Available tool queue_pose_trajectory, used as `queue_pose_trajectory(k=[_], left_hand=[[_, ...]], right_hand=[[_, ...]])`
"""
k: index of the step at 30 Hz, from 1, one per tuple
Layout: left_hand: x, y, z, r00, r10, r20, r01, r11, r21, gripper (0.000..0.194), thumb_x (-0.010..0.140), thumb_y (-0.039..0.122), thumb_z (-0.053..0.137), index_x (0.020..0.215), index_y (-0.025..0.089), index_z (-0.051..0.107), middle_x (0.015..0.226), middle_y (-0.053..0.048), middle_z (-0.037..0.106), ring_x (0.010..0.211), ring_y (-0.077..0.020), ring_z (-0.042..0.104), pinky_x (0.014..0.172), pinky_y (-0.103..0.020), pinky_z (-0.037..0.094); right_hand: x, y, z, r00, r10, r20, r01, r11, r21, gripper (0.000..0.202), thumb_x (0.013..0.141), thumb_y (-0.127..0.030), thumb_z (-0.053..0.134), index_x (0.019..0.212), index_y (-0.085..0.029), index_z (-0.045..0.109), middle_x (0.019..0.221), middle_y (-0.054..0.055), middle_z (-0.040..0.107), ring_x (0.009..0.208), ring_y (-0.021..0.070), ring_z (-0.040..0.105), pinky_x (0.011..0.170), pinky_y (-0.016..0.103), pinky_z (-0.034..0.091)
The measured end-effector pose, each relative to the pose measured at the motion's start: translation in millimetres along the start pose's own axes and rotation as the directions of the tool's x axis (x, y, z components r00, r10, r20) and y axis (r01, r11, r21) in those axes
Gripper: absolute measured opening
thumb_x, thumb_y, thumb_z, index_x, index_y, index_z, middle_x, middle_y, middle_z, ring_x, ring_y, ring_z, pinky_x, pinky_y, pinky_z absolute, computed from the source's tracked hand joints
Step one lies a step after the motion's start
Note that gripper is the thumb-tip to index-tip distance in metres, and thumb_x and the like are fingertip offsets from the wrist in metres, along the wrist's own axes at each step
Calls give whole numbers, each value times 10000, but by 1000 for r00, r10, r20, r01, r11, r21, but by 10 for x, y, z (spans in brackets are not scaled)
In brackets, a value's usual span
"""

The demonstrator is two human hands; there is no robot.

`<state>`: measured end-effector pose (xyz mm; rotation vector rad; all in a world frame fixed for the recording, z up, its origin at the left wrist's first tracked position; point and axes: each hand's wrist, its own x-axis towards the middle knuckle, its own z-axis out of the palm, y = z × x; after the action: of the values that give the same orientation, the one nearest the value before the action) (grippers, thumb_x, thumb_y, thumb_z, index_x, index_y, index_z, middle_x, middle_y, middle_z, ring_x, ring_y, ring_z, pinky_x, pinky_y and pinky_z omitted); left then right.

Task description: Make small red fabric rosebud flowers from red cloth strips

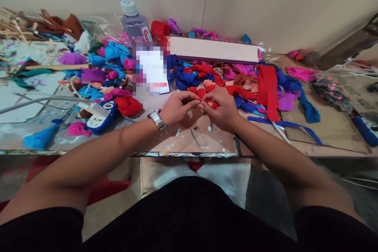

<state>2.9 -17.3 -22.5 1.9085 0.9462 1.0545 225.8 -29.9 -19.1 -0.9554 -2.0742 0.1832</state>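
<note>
My left hand (178,107), with a metal watch (158,119) on the wrist, is closed in a pinch over the table. Its thumb and fingertip meet those of my right hand (222,107), which is closed too. Red crepe paper (214,104) shows between the thumb and fingers of my right hand. Whatever sits between the left fingertips is too small to make out. Just beyond the hands lie rolled crepe-paper pieces in red and peach (208,83). A wide red strip (267,92) is draped to the right of my right hand.
A blue-and-white power strip (102,117) with a plug lies left, beside a red paper flower (128,105). Behind stand a water bottle (136,25) and a blurred phone (152,69). A long pale box (212,49) rests on colourful paper scraps. Pink-tipped wire stems (332,92) lie right.
</note>
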Motion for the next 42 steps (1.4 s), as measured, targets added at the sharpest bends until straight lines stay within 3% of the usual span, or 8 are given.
queue_pose_trajectory(k=[6,14,17,22,31,38,42], left_hand=[[-40,61,5,989,125,-82,-109,978,179,263,974,444,731,992,206,839,900,-49,818,775,-161,693,747,-295,504],[-21,59,-13,996,17,-89,-11,997,72,349,936,535,769,939,196,854,833,-53,818,696,-158,676,659,-285,483],[-21,43,-2,996,-19,-90,20,1000,10,340,923,522,781,960,194,862,875,-67,835,750,-179,721,695,-294,531],[-31,34,7,997,27,-69,-26,1000,5,298,954,469,754,1069,221,873,1002,-78,857,868,-199,777,838,-326,599],[-40,49,8,997,49,-60,-48,999,12,334,986,505,722,1123,242,877,1060,-84,861,925,-207,794,894,-334,615],[-22,32,11,998,-4,-68,1,999,-54,334,931,526,791,1060,234,887,1046,-87,862,913,-214,792,861,-341,623],[-13,8,23,996,-51,-73,43,993,-113,369,936,531,777,1047,195,881,951,-99,854,837,-202,782,766,-316,617]], right_hand=[[2,-1,0,1000,-11,-11,11,1000,3,194,1015,-417,671,909,-261,716,880,35,770,871,233,689,914,431,497],[-16,-2,-6,999,-25,-38,26,999,45,205,1041,-440,644,950,-275,725,915,28,767,892,229,690,891,420,518],[-13,1,-2,998,-38,-44,40,998,44,201,1042,-432,653,950,-271,730,909,31,769,884,227,696,896,420,521],[-4,-7,10,999,-26,-41,28,999,47,207,1044,-437,656,944,-272,732,911,37,779,888,234,704,913,431,531],[-17,-38,9,999,19,-48,-18,1000,10,213,1044,-462,661,979,-282,754,959,39,807,950,251,726,976,460,525],[-28,14,38,998,32,-52,-29,998,53,216,1035,-469,679,973,-281,763,945,38,805,934,249,725,963,460,537],[-29,2,36,998,10,-55,-6,998,59,178,1032,-431,686,999,-280,774,952,39,810,917,245,729,942,457,543]])
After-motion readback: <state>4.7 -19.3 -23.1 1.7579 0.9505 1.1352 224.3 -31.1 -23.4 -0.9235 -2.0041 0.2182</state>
